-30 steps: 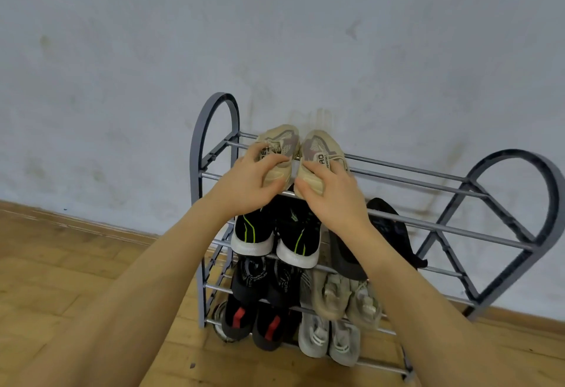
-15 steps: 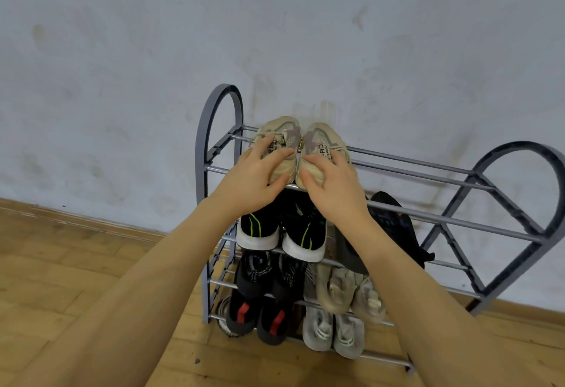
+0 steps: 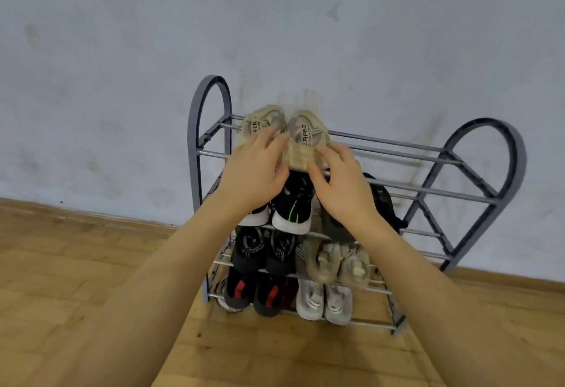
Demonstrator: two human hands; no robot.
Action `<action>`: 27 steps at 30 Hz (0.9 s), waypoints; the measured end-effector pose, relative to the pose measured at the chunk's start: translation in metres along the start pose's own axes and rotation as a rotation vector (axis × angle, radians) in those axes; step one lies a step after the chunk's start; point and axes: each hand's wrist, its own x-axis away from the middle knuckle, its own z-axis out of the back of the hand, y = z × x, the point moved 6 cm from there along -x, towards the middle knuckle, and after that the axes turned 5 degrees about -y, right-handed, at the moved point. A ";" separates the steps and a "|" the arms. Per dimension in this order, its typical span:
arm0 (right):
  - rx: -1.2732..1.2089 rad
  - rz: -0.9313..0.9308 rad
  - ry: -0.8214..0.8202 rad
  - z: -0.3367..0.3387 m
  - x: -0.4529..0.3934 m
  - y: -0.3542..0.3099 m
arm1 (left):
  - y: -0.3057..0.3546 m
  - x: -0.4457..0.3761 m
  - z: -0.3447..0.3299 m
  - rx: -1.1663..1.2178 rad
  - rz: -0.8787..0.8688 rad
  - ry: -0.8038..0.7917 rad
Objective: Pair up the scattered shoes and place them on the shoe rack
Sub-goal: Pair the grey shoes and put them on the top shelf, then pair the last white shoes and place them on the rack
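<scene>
Head view: pair of beige sneakers (image 3: pixel 301 138) on top tier of grey metal shoe rack (image 3: pixel 428 172), left end, toes to the wall.
Knit uppers, dark lettering on heel tabs, shoes touching side by side. Both forearms reach forward. Left hand (image 3: pixel 255 177) lies over the left shoe's heel, fingers straight, resting. Right hand (image 3: pixel 342 186) touches the right shoe's heel with loosely spread fingers; neither hand clamps.

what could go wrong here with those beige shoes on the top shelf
The beige pair sits on thin rails of the shoe rack with open gaps, so a heel could tip through once the left hand and right hand lift off. Its heels overhang the front rail, above the black and white sneakers; a nudge might drop one.
</scene>
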 end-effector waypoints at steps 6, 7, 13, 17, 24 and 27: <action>0.042 -0.009 0.084 0.039 0.053 0.056 | 0.077 0.009 -0.037 0.068 -0.188 -0.008; 0.045 -0.020 0.100 0.044 0.066 0.071 | 0.092 0.013 -0.048 0.087 -0.215 -0.008; 0.106 -0.211 0.127 0.051 0.174 0.187 | 0.167 0.047 -0.148 0.286 -0.243 -0.099; 0.126 -0.361 0.074 0.042 0.254 0.256 | 0.211 0.086 -0.235 0.361 -0.284 -0.270; 0.139 -0.757 0.005 0.021 0.422 0.346 | 0.300 0.183 -0.376 0.470 -0.414 -0.617; 0.132 -0.900 -0.014 0.016 0.488 0.365 | 0.338 0.222 -0.419 0.516 -0.438 -0.758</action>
